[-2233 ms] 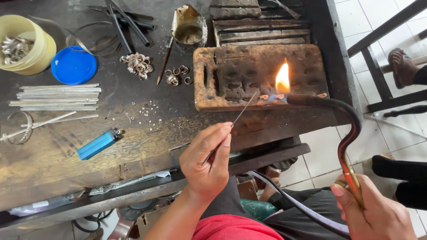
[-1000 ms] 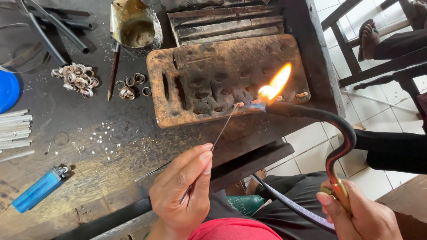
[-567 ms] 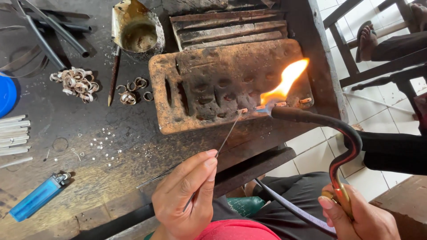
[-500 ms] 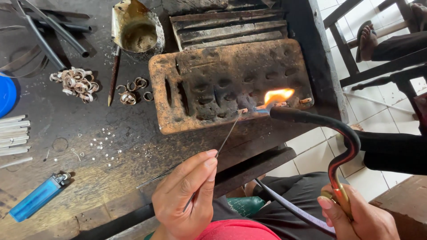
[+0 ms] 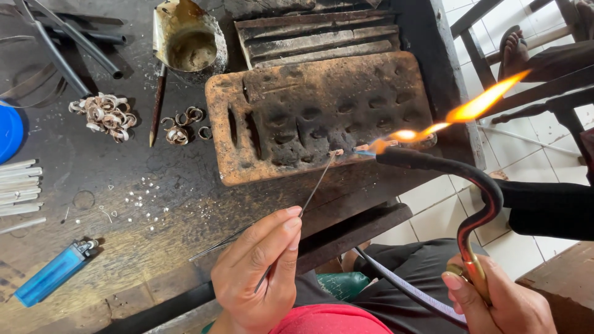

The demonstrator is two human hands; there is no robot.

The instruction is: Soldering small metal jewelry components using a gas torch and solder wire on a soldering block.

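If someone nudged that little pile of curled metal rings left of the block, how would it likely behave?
The curled metal rings lie in a loose heap, so they would probably scatter rather than slide as one. Being round, some may roll across the flat bench. They look thin, likely light.

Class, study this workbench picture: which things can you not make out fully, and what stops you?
Head view:
- Blue lid: cut off by the left edge.
- Torch hose: runs off the bottom edge.
- Workpiece on the pitted block: too small, glare from the flame.
- Right hand: cropped below.
- Specks by the lighter: too small.
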